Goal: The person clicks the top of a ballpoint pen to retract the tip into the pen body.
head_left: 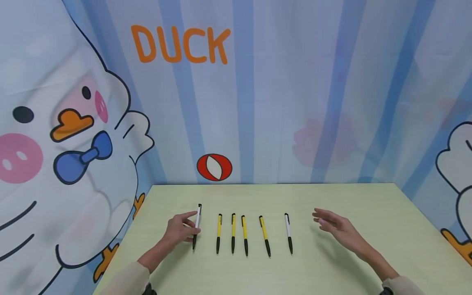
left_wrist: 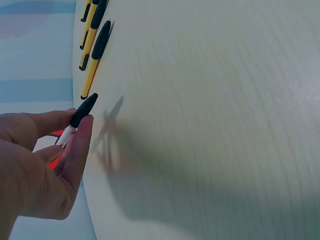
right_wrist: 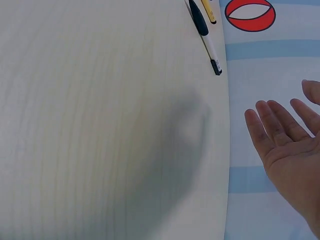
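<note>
My left hand (head_left: 179, 229) pinches a white pen with a black grip (head_left: 197, 223) between thumb and fingers, at the left end of a row of pens. In the left wrist view the same pen (left_wrist: 84, 110) is held off the tabletop, its shadow lying apart from it. To its right lie several yellow pens with black grips, the nearest one (head_left: 219, 233) beside the held pen. A second white pen (head_left: 288, 233) lies at the row's right end. My right hand (head_left: 341, 231) hovers right of that pen, its fingers extended and holding nothing.
The pens lie on a pale wooden table (head_left: 295, 274), its far edge against a blue striped curtain (head_left: 273, 102) printed with ducks and the word DUCK. Yellow pens (head_left: 264, 236) at the row's right part stand slightly apart from the others.
</note>
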The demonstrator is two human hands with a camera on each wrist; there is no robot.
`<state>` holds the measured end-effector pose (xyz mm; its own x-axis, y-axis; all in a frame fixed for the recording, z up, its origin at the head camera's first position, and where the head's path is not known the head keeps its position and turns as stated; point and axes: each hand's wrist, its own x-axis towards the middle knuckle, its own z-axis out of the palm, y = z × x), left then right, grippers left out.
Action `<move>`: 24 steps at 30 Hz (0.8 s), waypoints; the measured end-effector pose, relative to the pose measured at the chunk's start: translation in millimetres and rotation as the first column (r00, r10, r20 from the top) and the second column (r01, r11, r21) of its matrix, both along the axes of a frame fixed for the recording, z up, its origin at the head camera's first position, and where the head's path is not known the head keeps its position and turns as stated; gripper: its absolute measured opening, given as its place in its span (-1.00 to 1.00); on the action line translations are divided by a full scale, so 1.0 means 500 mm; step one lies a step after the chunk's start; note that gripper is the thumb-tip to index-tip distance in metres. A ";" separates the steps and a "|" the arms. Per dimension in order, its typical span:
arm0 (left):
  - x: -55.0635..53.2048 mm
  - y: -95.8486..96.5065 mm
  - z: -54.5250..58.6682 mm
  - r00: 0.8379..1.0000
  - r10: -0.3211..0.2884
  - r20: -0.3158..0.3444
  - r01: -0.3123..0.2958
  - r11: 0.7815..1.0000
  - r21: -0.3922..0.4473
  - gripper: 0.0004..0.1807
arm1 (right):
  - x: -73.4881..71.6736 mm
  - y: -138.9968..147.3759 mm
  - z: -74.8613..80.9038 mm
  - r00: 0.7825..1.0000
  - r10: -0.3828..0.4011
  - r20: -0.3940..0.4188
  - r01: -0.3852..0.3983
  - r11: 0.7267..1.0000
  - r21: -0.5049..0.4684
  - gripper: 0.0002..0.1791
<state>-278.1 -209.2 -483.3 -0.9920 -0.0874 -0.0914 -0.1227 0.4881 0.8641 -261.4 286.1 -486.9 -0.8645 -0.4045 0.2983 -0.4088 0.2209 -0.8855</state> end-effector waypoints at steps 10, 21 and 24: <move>-0.003 -0.007 -0.009 0.997 -0.038 0.068 0.045 0.994 -0.102 -0.31 | -0.001 0.002 -0.007 0.999 -0.011 0.050 0.009 1.000 0.023 -0.47; -0.009 -0.003 -0.020 0.997 -0.064 0.053 0.074 0.971 -0.228 -0.32 | -0.004 0.003 -0.012 0.998 0.007 0.070 -0.007 1.000 0.003 -0.46; -0.008 -0.001 -0.017 0.997 -0.061 0.046 0.071 0.963 -0.260 -0.33 | -0.007 0.004 -0.014 0.998 0.004 0.070 -0.004 1.000 0.003 -0.46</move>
